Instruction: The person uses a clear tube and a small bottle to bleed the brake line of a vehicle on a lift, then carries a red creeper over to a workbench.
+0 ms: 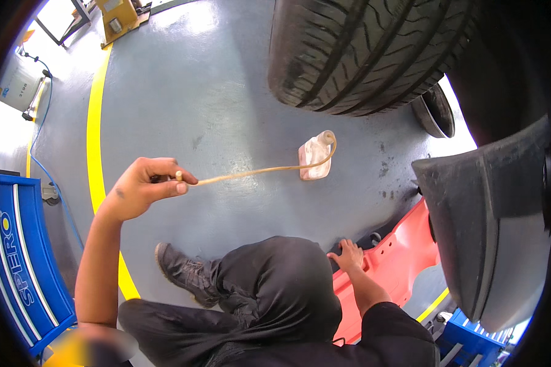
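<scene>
Raised at the left, my left hand (146,186) pinches one end of a thin, yellowish flexible hose (251,174) between thumb and fingers. The hose stretches to the right, then curls up to the neck of a translucent plastic bottle (312,160). That bottle is on the grey floor and holds whitish, cloudy contents. Beside my bent knee, my right hand (349,254) rests with fingers spread on the dark and red edge of a moulded mechanic's creeper (401,254). Nothing shows in its grasp.
A large car tyre (367,55) hangs over the far right, with dark bodywork (496,220) nearer me. Blue tool cabinets (18,257) stand left and lower right. A yellow floor line (96,128) and a blue air hose (49,174) run along the left.
</scene>
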Tool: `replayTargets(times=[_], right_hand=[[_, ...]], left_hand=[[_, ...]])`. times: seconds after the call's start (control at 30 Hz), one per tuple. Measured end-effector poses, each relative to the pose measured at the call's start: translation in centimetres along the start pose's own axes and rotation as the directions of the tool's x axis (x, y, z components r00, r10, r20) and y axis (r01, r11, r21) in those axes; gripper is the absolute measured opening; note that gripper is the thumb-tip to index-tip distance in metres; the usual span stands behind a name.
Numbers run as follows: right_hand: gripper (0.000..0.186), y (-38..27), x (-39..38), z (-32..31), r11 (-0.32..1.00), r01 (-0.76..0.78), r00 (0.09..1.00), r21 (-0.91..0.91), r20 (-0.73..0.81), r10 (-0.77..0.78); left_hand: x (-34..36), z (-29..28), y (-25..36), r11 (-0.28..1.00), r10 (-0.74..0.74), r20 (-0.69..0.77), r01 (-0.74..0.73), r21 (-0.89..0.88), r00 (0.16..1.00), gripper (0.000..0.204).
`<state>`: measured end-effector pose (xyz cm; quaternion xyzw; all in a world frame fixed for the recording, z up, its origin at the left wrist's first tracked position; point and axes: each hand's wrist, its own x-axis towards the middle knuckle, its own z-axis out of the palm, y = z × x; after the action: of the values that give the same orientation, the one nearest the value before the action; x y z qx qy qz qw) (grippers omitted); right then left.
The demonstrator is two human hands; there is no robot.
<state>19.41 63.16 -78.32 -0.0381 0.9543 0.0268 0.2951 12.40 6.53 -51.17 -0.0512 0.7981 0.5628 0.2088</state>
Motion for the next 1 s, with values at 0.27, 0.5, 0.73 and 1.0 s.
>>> replayTargets(times=[0.27,0.5,0.73,1.0], right_hand=[[0.089,-3.5,1.1,3.1,0.946,-0.307,0.938,0.100,0.200,0.283],[0.078,-8.2,2.6,-2.6,0.720,0.029,0.803,0.693,0.413,-0.429],[0.038,-10.5,8.4,-17.0,0.413,0.238,0.955,0.879,-0.134,-0.266],[0.033,-17.6,0.8,-35.9,0.192,0.438,0.888,0.878,-0.388,-0.247]], left_hand=[[-3.0,2.2,7.7,0.977,0.165,0.027,-0.160,-0.142,0.986,0.022],[0.4,5.5,14.8,0.945,0.327,0.103,-0.328,-0.004,0.939,0.025],[4.7,7.3,18.1,0.916,0.338,0.191,-0.369,0.161,0.922,0.023],[7.6,5.7,23.5,0.851,0.433,0.236,-0.481,0.212,0.870,0.025]])
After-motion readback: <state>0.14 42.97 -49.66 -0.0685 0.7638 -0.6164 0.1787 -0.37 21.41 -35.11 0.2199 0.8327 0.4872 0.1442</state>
